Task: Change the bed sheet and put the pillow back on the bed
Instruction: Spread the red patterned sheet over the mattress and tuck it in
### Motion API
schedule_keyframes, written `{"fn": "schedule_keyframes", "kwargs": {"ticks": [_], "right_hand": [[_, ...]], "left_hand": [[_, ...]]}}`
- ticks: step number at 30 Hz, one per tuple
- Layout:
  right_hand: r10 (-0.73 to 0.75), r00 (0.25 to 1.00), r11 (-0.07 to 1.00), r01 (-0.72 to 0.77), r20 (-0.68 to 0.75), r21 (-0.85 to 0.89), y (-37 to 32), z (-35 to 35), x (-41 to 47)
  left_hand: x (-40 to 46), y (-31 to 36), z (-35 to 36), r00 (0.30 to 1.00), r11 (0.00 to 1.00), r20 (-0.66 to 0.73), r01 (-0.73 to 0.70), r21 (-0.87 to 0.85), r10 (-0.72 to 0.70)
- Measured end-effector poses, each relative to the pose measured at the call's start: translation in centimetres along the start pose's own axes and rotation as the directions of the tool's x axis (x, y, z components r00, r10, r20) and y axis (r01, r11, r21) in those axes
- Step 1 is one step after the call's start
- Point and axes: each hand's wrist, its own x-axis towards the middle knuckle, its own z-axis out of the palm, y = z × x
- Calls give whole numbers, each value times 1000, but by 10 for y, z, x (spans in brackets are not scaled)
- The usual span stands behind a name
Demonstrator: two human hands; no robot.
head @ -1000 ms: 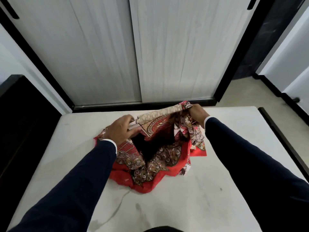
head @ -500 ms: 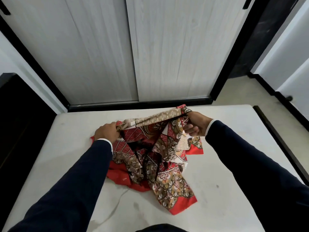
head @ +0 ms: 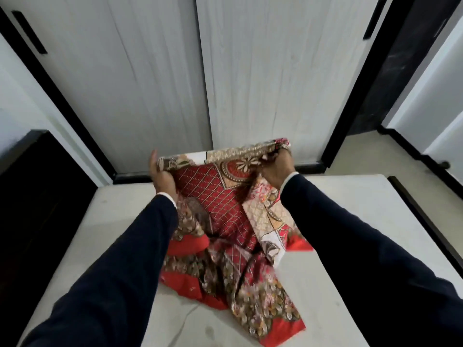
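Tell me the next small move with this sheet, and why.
Probably draw both hands apart and lift: the left hand and right hand grip one edge of the patterned sheet, but most of it lies bunched on the bare mattress.

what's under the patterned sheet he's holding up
Under the red patterned bed sheet lies the bare white mattress. Anything beneath the bunched lower folds is hidden; no pillow shows.

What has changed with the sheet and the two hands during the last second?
Both hands lifted the top edge of the patterned sheet up and away from the mattress, and more cloth unfolded toward the person. The left hand and the right hand kept their grip on that edge. The lower part stayed on the bare mattress.
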Motion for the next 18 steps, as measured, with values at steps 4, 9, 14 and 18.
{"fn": "schedule_keyframes", "kwargs": {"ticks": [4,9,14,18], "right_hand": [[-421,906,812,400,48,-426,-136,47,12],[-823,557,515,813,110,-271,-321,96,-30],[-859,492,446,855,140,-266,-383,96,-37],[-846,497,470,866,192,-169,-365,86,-40]], "left_hand": [[22,144,60,808,762,107,-584,280,580],[10,350,126,206,31,416,-920,391,885],[-18,435,125,141,-557,664,-433,708,734],[-15,431,102,226,-507,644,-453,734,730]]}}
